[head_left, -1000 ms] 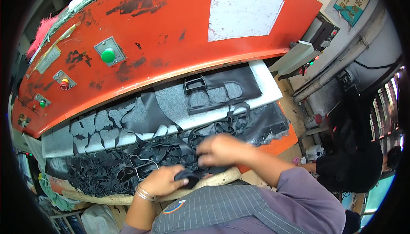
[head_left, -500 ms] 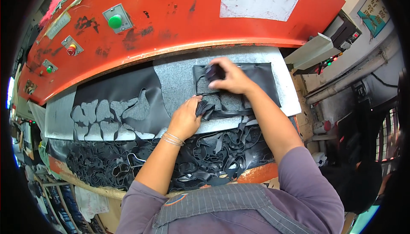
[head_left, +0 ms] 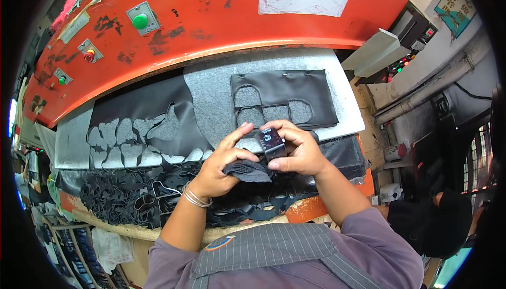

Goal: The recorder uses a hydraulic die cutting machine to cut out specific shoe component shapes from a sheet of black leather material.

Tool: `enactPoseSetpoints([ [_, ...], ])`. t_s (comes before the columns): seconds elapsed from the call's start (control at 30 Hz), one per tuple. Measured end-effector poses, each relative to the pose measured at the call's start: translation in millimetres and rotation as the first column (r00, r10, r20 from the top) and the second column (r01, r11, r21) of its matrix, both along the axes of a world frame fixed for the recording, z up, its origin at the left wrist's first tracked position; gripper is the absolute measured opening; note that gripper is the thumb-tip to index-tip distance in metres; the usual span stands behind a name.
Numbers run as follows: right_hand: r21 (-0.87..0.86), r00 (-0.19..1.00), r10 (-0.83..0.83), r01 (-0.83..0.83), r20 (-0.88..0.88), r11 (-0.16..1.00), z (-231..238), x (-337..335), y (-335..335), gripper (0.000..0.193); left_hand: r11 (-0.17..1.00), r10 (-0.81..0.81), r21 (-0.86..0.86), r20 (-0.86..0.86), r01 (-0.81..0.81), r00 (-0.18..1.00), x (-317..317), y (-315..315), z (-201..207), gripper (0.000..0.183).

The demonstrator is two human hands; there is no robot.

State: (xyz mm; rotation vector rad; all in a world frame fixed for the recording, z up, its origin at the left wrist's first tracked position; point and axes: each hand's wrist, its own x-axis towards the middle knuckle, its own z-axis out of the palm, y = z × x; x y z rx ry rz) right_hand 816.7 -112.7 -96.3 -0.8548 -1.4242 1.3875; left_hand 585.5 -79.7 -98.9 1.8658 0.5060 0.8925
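My right hand [head_left: 303, 154] is closed round a dark, glossy cutting die [head_left: 272, 144] with pale marks on its side, held upright between thumb and fingers. Close beside it, my left hand [head_left: 216, 170] grips a small stack of cut black leather pieces [head_left: 247, 171], fanned at the edges. Both hands are above the near edge of the pale cutting board [head_left: 213, 91]. Just beyond them lies a layered rectangle of black leather [head_left: 303, 82] with several rounded cut-outs. Further left, a larger black leather sheet [head_left: 150, 99] has irregular holes along its near side.
A red press beam [head_left: 211, 23] spans the far side, with green buttons [head_left: 139, 21] and a red knob [head_left: 89, 56] on it. Tangled black leather scraps [head_left: 121, 189] heap along the near ledge. At the right stands a control box with lights [head_left: 403, 62].
My right hand has carried the die off the layered leather toward me. The left hand has also drawn nearer with its stack, uncovering more of the cut-outs.
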Motion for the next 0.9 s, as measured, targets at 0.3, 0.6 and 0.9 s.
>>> enactPoseSetpoints([
  [0.3, 0.227, 0.978, -0.008, -0.041, 0.211, 0.973, 1, -11, -20, 0.048, 0.995, 0.023, 0.092, 0.022, -0.025, 0.999, 2, -33, 12, 0.036],
  [0.6, 0.346, 0.941, -0.246, 0.156, 0.234, 0.925, 5, -24, -26, 0.045, 0.959, 0.21, 0.191, 0.01, -0.208, 0.978, -15, -48, 1, 0.036],
  [0.9, 0.3, 0.357, -0.542, 0.547, 0.76, 0.781, -11, 14, -15, 0.055, 0.898, 0.24, -0.441, 0.491, 0.001, 0.838, -29, -59, -16, 0.023],
])
